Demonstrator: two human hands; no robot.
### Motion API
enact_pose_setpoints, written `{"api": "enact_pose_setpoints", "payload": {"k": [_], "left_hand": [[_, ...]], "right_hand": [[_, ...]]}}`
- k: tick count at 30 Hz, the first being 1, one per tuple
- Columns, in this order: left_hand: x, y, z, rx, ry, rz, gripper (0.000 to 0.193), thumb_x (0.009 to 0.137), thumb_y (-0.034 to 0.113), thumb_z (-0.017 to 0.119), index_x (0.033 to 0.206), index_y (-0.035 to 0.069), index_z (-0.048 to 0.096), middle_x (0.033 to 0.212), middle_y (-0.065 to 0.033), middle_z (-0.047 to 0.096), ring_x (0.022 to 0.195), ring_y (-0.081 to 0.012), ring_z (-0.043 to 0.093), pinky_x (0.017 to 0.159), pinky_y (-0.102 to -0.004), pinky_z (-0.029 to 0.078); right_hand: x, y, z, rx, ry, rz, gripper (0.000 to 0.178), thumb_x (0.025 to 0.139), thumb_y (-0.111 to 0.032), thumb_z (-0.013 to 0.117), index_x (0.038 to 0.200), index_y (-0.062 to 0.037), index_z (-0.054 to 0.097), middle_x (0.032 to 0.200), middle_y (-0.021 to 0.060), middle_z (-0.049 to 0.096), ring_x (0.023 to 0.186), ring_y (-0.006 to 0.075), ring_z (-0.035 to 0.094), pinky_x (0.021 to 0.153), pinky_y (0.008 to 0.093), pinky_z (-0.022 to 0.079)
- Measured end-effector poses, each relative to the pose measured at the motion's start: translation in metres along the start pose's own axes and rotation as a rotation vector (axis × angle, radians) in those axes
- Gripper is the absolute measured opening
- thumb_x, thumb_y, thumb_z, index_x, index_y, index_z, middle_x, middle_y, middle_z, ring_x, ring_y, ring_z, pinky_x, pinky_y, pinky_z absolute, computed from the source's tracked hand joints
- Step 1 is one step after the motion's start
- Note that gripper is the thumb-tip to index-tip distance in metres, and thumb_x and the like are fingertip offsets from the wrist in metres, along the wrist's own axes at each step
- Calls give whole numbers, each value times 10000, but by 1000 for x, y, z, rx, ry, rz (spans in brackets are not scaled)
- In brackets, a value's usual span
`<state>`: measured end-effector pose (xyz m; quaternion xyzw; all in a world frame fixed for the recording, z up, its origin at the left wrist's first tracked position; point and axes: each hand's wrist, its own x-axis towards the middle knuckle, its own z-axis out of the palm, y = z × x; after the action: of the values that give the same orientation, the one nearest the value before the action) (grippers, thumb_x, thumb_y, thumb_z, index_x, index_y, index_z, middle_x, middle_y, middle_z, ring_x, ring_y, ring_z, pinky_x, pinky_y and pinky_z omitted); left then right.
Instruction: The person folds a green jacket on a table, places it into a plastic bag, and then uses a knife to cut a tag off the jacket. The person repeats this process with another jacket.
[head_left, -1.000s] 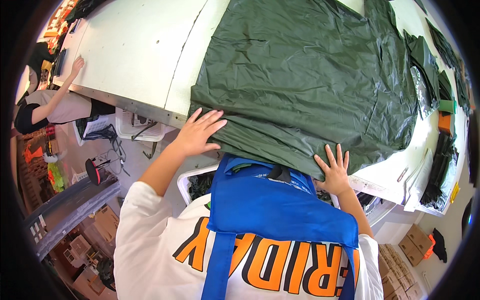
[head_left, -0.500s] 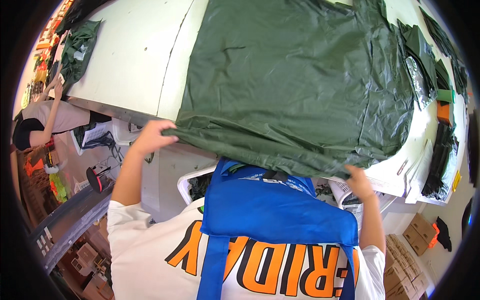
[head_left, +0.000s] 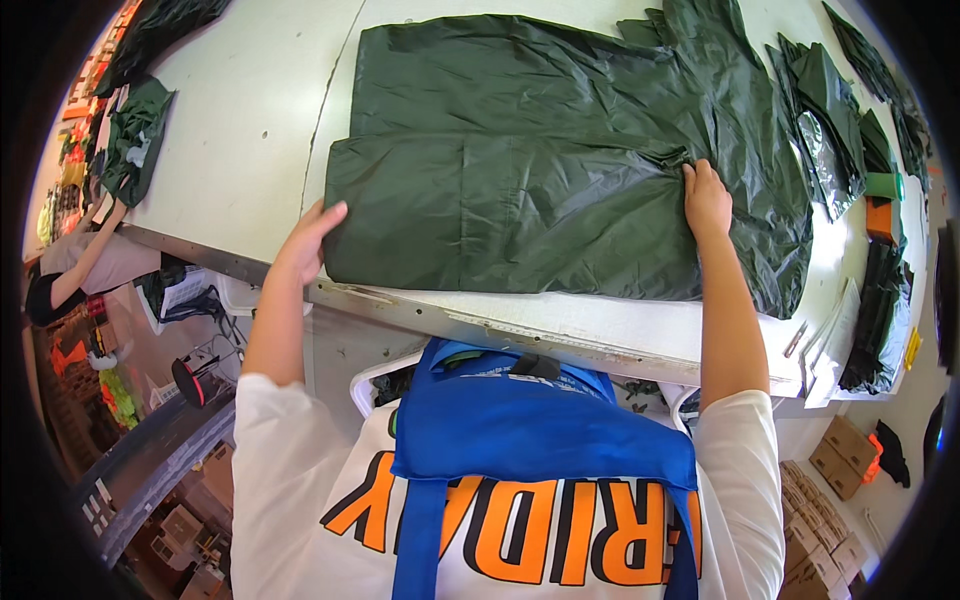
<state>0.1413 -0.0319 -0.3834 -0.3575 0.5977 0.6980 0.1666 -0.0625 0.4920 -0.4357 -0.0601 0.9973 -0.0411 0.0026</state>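
Observation:
A dark green garment of thin, shiny cloth (head_left: 560,80) lies across the white table in front of me. Its near part is folded back over the rest as a wide flap (head_left: 410,215), with a straight vertical crease. At the flap's left edge is my left hand (head_left: 308,240), thumb apart from the fingers and resting against the edge. My right hand (head_left: 709,205) closes on the flap's right side, where the cloth bunches into wrinkles under the fingers. The part beneath the flap is hidden.
The white table (head_left: 250,140) has a metal front edge. More dark green pieces (head_left: 825,110) and papers (head_left: 832,345) lie at the right. Another person's arm (head_left: 90,255) reaches a green piece (head_left: 140,140) at the far left. Cardboard boxes (head_left: 840,455) stand lower right.
The near edge of the garment has been lifted from the table's front and folded away from me. Both hands have moved forward with it, and the table's front edge now shows.

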Motion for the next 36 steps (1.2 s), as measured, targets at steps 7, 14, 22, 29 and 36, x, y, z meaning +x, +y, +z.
{"api": "enact_pose_setpoints", "payload": {"k": [7,14,22,29,36], "left_hand": [[-3,-59,10,263,336,178,291,911,265,590,1053,12,595,913,-13,614,821,-94,523,761,-265,424],[8,-49,18,555,431,185,307,908,307,590,825,11,595,693,18,514,652,-77,411,597,-269,362],[-10,-44,-39,1340,356,56,472,858,407,600,784,-56,547,827,-271,586,820,-421,572,731,-465,439],[8,52,115,1178,348,853,545,767,155,676,1266,58,481,1274,-166,514,1195,-354,464,1014,-400,373],[91,43,166,1584,209,463,564,912,393,521,1430,325,309,1546,-96,129,1403,-383,120,1108,-557,127]], "right_hand": [[-51,35,-63,32,250,14,342,940,-346,467,1162,-98,547,1107,121,609,1041,314,557,912,429,379],[-141,169,-40,70,107,129,278,954,-279,471,810,-48,529,770,167,604,794,384,568,706,447,420],[-161,150,-93,216,-491,138,302,878,-318,583,826,-21,604,773,222,621,705,419,580,642,445,461],[-63,77,-107,166,85,-153,386,854,-208,611,1224,-122,546,1293,126,510,1161,304,493,963,404,386],[18,114,-64,166,-228,-108,448,834,-331,646,1207,-92,584,1230,121,590,1097,309,557,940,390,436]]}}
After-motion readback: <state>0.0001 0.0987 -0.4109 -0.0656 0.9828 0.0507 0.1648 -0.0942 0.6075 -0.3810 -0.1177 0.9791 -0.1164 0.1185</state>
